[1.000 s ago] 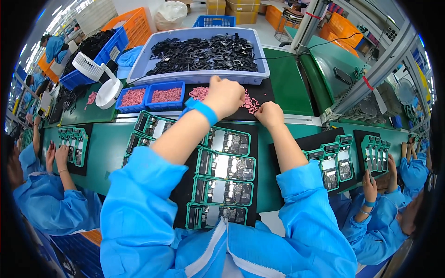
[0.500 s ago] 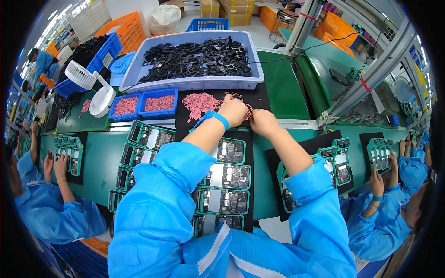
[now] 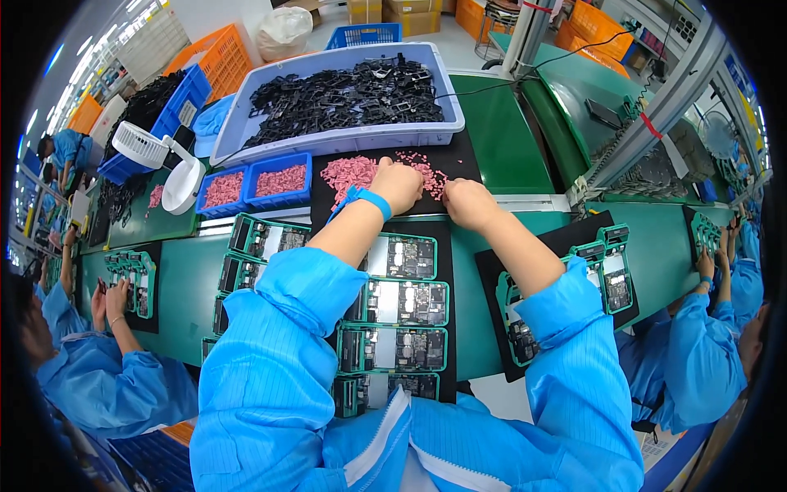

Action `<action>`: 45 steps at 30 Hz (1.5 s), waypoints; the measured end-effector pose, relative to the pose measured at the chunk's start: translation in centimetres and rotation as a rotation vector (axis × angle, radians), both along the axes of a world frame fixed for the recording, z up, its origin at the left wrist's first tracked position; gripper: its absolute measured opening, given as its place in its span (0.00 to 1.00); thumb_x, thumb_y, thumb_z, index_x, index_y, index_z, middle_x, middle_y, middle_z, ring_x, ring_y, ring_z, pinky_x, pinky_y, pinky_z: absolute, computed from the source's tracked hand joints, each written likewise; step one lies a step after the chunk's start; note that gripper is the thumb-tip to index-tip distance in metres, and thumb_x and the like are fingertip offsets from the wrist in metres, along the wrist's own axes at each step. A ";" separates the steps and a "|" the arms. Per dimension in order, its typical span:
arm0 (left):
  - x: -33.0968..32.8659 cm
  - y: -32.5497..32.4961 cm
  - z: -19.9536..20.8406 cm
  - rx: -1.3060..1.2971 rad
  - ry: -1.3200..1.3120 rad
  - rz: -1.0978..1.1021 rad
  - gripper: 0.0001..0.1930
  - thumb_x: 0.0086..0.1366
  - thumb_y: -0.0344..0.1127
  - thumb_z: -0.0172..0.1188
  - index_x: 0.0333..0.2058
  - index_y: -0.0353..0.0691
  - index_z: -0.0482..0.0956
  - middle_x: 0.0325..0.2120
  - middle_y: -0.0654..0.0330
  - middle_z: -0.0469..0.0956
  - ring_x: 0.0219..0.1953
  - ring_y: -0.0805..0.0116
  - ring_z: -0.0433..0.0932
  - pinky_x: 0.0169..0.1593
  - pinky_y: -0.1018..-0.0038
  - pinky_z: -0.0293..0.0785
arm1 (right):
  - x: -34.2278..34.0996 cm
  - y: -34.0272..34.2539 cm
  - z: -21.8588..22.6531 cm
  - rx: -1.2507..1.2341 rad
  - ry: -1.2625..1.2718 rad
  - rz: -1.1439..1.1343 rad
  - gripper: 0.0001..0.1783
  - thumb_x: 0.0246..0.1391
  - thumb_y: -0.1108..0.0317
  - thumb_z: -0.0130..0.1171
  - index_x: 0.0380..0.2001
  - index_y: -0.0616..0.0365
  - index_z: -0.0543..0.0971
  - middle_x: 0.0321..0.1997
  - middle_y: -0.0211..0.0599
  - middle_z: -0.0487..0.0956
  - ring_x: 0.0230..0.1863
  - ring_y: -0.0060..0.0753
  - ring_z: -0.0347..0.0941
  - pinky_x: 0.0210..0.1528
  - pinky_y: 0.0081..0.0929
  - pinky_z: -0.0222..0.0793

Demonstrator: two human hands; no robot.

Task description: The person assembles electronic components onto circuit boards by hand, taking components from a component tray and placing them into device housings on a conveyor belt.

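Left grip, head view: While it all but met the right grip (image 3: 470,203) a moment ago, the left grip (image 3: 398,187) has now shifted back toward the larger heap (image 3: 348,176), knuckles up and bent over the pink pieces (image 3: 430,174).
Right grip: It stays at the right edge of the scattered pieces, fingers curled inward; a narrow gap now parts it from the left grip.
Pink pieces: The heap lies just left of the left grip; a thinner scatter lies between the grips and beyond them, on a black mat (image 3: 455,152).
Meaning of the shift: The work seems to remain among the loose pieces, since neither grip is at the framed boards (image 3: 406,305).
Framed boards: They lie nearer the body than both grips.
Blue bins (image 3: 283,202): Left of the left grip, with more pink pieces inside.
Co-worker's boards (image 3: 705,234): Well right of the right grip, they now lie farther along the table (image 3: 180,279), the co-worker's hands (image 3: 713,264) beside them.
Hidden: Both grips' fingertips are too covered or small to read, so whether either is pinched on a piece or loose cannot be told; the left sleeve (image 3: 303,283) covers some boards, and the jacket (image 3: 352,443) cuts off the lowest.
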State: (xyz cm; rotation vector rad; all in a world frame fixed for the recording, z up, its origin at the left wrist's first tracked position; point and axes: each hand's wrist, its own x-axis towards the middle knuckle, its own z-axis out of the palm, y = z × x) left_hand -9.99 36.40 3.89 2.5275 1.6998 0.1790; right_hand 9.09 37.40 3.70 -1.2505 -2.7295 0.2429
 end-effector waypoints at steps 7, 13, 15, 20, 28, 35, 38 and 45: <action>-0.1 0.2 0.1 0.000 0.006 -0.059 0.03 0.52 0.37 0.64 0.24 0.48 0.83 0.25 0.59 0.81 0.36 0.60 0.78 0.46 0.63 0.60 | -0.1 -0.2 0.2 -0.026 -0.048 -0.028 0.08 0.43 0.76 0.57 0.30 0.62 0.79 0.38 0.52 0.78 0.41 0.53 0.77 0.45 0.43 0.73; 0.6 0.4 0.8 -0.059 0.021 -0.003 0.03 0.52 0.36 0.63 0.24 0.49 0.84 0.25 0.59 0.82 0.36 0.60 0.78 0.46 0.63 0.60 | 0.1 -0.2 0.6 -0.044 -0.056 -0.043 0.09 0.43 0.76 0.57 0.31 0.63 0.78 0.39 0.52 0.78 0.42 0.53 0.76 0.46 0.43 0.73; 0.6 0.3 0.9 -0.073 0.067 -0.026 0.03 0.52 0.35 0.62 0.24 0.49 0.84 0.25 0.59 0.82 0.37 0.60 0.78 0.47 0.63 0.60 | -0.1 -0.7 1.2 -0.043 -0.042 -0.050 0.09 0.43 0.76 0.57 0.31 0.63 0.78 0.38 0.52 0.78 0.42 0.53 0.76 0.47 0.43 0.73; 0.2 -0.8 1.1 0.001 0.124 -0.087 0.02 0.52 0.35 0.62 0.23 0.48 0.83 0.26 0.60 0.81 0.38 0.60 0.77 0.47 0.63 0.60 | 0.3 -3.8 3.8 -0.033 0.179 -0.145 0.04 0.48 0.76 0.54 0.30 0.63 0.75 0.35 0.53 0.77 0.39 0.54 0.75 0.43 0.45 0.71; -0.3 -6.3 3.9 -0.026 -0.044 -0.282 0.04 0.53 0.35 0.60 0.23 0.47 0.83 0.24 0.61 0.80 0.36 0.62 0.77 0.50 0.62 0.61 | 3.0 -13.8 4.9 -0.187 0.425 -0.143 0.03 0.50 0.76 0.55 0.27 0.62 0.72 0.31 0.49 0.75 0.39 0.53 0.72 0.41 0.44 0.69; 1.1 -8.7 3.4 0.202 0.216 -0.323 0.03 0.48 0.32 0.61 0.21 0.43 0.82 0.23 0.61 0.80 0.36 0.65 0.76 0.52 0.64 0.62 | 2.7 -16.9 2.0 -0.180 0.544 -0.169 0.02 0.48 0.75 0.57 0.26 0.61 0.75 0.29 0.46 0.76 0.37 0.52 0.73 0.42 0.42 0.70; 1.0 -8.8 3.4 0.234 0.229 -0.340 0.03 0.48 0.32 0.61 0.21 0.44 0.83 0.22 0.61 0.79 0.36 0.65 0.76 0.52 0.64 0.63 | 3.0 -17.4 1.8 -0.177 0.541 -0.204 0.02 0.48 0.74 0.57 0.25 0.60 0.76 0.30 0.46 0.77 0.37 0.51 0.74 0.41 0.42 0.70; 1.6 -9.4 3.7 0.291 0.349 -0.376 0.04 0.49 0.34 0.60 0.19 0.47 0.83 0.22 0.64 0.79 0.35 0.67 0.75 0.53 0.67 0.62 | 3.1 -17.0 1.3 -0.114 0.528 -0.132 0.03 0.46 0.72 0.59 0.23 0.58 0.77 0.25 0.42 0.77 0.32 0.48 0.75 0.35 0.41 0.71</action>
